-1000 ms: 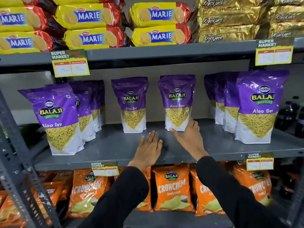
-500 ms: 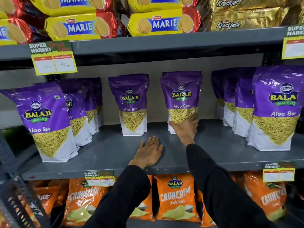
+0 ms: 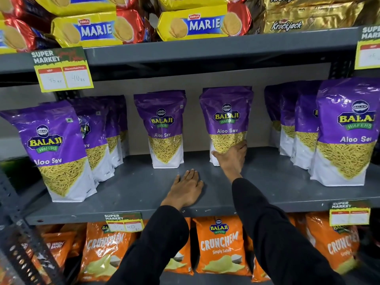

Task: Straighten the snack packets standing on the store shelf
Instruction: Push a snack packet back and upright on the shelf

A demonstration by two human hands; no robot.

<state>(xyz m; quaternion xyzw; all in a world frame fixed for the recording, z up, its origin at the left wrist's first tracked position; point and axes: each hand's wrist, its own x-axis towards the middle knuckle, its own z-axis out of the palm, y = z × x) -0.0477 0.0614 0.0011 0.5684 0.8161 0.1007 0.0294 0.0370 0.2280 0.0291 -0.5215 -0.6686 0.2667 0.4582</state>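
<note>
Aloo Sev packet (image 3: pixel 226 120) stands mid-shelf near back wall. My right hand (image 3: pixel 232 159), on bare shelf (image 3: pixel 131 188) a second ago, now wraps packet's base, probably thumb left, fingers right. Straightening starting. Left hand (image 3: pixel 186 189) flat, empty, near front edge.

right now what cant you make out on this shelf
- Lower front of the middle Aloo Sev packet, head view: covered by the right hand.
- Packets behind the left front packet: it hides most of them.
- Rightmost packet and the upper right price tag: cut off by the frame edge.
- Lower right price tag: figures too blurred to read.
- Shelf under the left hand: covered.
</note>
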